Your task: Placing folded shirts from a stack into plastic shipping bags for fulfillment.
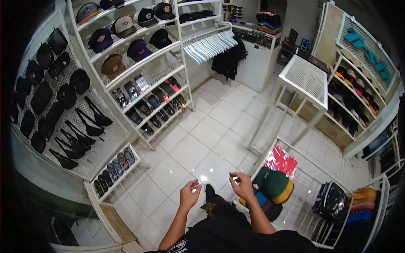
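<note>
My left hand (189,195) hovers over the white tiled floor (196,139), its fingers curled and nothing held. To its right, my right hand (243,186) is also in mid-air, thumb and index finger bent towards each other with a gap between them. Nearest to my right hand are a green and yellow cap (274,185) and a blue cap (261,202), lying at the edge of a white wire rack (303,167). A red item in clear plastic (281,161) lies beyond the green cap. My dark shoe (210,191) shows between my hands.
At left stand a mesh wall of black bags (66,96), a low sandal stand (117,170) and a white shelf of caps (139,50). Beyond are a hanger rail (210,46) and a counter (253,60). A mesh-topped table (305,79), a cap rack and a black plastic-wrapped pack (329,200) stand right.
</note>
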The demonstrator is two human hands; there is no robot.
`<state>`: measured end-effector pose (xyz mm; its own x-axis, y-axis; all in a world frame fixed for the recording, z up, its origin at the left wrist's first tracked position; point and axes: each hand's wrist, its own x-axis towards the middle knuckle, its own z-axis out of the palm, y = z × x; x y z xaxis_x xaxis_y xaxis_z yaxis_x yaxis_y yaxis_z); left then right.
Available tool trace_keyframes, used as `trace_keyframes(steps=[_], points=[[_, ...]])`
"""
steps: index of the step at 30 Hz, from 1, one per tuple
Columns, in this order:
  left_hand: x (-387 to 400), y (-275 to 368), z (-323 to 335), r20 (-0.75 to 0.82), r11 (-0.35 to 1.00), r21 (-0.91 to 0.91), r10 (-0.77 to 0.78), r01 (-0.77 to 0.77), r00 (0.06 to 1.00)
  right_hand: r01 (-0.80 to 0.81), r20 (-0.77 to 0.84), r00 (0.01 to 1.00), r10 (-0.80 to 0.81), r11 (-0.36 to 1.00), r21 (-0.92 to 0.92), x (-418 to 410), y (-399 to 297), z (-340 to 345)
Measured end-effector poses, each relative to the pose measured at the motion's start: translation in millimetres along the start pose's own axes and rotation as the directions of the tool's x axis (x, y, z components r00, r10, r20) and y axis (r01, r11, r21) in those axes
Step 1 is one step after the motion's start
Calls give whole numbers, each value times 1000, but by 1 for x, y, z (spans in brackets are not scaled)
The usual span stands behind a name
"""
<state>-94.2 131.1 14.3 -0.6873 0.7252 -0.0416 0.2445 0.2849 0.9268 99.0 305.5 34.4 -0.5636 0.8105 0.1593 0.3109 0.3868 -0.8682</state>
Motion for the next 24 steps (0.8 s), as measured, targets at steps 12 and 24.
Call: trace_keyframes(steps=[12, 24], points=[[278, 116, -36, 40, 981, 66, 182, -184, 982, 52, -270, 962, -43, 998, 26, 237, -20, -21], [485, 53, 19, 260, 991, -107, 105, -79, 960, -59, -254, 966, 53, 998, -16, 413, -31, 10]])
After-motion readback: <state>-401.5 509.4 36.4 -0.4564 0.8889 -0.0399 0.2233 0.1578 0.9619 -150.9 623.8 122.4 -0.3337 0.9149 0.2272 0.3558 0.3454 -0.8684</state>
